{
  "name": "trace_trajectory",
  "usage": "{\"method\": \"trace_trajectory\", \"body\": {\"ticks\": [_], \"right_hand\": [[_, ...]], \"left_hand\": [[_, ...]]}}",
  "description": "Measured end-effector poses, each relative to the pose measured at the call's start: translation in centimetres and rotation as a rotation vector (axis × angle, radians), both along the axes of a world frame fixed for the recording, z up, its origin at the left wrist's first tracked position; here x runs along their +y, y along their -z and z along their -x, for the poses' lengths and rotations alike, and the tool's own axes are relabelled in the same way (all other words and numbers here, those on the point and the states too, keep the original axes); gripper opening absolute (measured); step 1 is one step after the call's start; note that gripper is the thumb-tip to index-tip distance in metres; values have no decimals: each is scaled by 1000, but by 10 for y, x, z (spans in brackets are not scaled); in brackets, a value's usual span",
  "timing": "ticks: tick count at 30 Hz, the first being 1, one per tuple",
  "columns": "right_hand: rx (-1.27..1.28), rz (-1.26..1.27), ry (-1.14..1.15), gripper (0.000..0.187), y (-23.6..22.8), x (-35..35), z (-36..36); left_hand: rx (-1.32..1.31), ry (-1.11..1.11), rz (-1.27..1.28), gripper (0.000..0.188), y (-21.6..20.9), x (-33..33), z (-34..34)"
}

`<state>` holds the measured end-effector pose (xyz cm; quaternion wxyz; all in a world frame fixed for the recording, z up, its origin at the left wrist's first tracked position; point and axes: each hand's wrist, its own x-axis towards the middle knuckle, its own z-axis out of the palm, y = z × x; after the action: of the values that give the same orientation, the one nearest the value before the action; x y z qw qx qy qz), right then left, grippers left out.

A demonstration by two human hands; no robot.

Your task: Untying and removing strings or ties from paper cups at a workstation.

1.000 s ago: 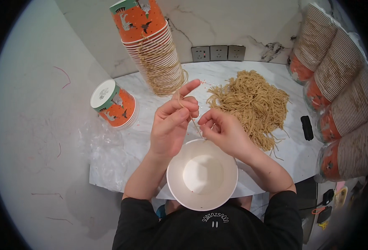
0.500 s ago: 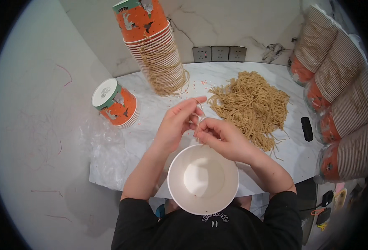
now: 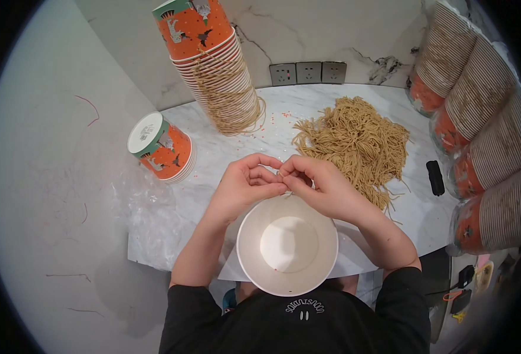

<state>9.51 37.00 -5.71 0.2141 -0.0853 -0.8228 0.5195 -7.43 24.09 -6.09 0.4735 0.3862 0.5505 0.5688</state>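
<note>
A big white paper bucket [image 3: 287, 274] stands against my front with its mouth up, its inside bare but for a tiny red speck. Just beyond its far rim my two hands meet at the fingertips. My left hand [image 3: 250, 182] is closed, thumb and fingers pinching a thin tan string [image 3: 280, 174]. From the other side my right hand [image 3: 315, 182] is closed too, its thumb and forefinger on the same string. Most of the string is hidden by the fingers. Right of the hands lies a loose heap of tan strings [image 3: 361, 141].
Behind on the left leans a tall stack of orange buckets [image 3: 204, 29], strings draped over its rims. A shorter upturned stack [image 3: 166, 153] stands nearer, beside crumpled clear plastic [image 3: 154, 218]. Bagged bucket stacks [image 3: 479, 100] line the right edge, near a small black object [image 3: 434, 178].
My left hand has turned in and lowered, its raised fingers now curled to meet the right hand's. The loop of string between them has drawn small. The bucket stays in place.
</note>
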Motion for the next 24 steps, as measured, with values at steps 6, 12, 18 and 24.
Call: {"method": "trace_trajectory", "body": {"ticks": [6,12,18,24], "right_hand": [[18,61,6,12,-6,-2,1],[28,-42,87,8,-12,-4,-2],[75,-279,137,12,-6,-5,-3],[28,-285,168,17,-13,-9,-5]], "left_hand": [[206,-14,-14,34,-13,0,2],[25,36,35,33,-16,8,10],[59,38,73,34,-18,6,13],[47,58,43,43,-36,-8,3]]}}
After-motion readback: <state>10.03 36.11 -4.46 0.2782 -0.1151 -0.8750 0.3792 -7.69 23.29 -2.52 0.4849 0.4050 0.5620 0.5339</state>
